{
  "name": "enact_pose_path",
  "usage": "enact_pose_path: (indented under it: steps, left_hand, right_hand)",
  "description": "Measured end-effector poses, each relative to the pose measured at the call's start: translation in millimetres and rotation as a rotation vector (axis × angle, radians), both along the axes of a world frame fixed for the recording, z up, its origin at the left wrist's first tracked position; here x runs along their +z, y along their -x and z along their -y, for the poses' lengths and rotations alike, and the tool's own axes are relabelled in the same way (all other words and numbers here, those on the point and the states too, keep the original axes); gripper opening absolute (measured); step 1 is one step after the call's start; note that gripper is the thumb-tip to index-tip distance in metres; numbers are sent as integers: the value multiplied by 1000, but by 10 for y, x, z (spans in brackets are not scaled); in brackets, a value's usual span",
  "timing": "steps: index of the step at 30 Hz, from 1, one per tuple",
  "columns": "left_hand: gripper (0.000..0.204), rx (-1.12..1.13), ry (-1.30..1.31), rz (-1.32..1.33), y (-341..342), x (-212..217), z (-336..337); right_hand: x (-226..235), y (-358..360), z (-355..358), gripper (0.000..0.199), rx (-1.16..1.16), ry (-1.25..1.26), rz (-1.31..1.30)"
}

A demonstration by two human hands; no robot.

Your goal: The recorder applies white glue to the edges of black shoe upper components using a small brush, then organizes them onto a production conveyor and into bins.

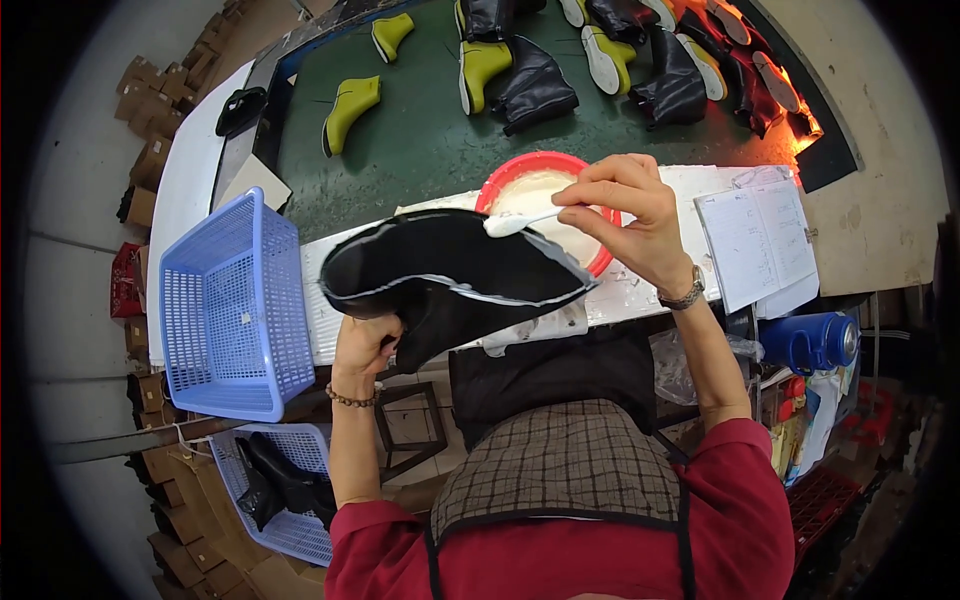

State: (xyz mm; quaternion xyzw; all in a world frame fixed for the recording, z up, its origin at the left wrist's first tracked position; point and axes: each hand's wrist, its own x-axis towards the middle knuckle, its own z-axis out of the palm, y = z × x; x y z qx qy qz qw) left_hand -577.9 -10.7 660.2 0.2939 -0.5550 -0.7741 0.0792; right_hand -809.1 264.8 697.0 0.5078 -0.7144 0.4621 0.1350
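Observation:
My left hand (pixel 365 352) is closed on a black boot upper (pixel 450 260), holding it up over the table's near edge. A line of white glue runs along the upper's edges. Between the thumb and fingers of my right hand (pixel 635 215) is a small white-handled brush (pixel 512 222), its head thick with white glue and at the upper's far edge. Just behind, a red bowl (pixel 535 160) of creamy white glue stands on the white work surface, partly hidden by the upper and my right hand.
A blue plastic basket (pixel 215 300) stands on the left; a lower one (pixel 320 540) holds black boots. Yellow-green shoe forms (pixel 352 110) and black boot uppers (pixel 535 85) lie on the green surface (pixel 420 150) beyond. To the right are an open notebook (pixel 755 245) and blue flask (pixel 810 342).

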Motion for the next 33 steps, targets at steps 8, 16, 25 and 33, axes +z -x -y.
enact_pose_path:
  steps: [8,16,25,33]
  left_hand:
    - [21,-85,-95,-110,-61,-86,79]
    - [39,-468,-141,163,163,100,-215]
    - [38,-613,-395,235,329,18,-438]
    - [11,42,-545,-95,217,-458,278]
  right_hand:
    - [-127,-8,-178,14,-35,-87,152]
    - [90,193,36,11,139,-127,31]
    - [201,239,369,14,302,-135,-78]
    - [-1012,716,-161,21,-128,162,863]
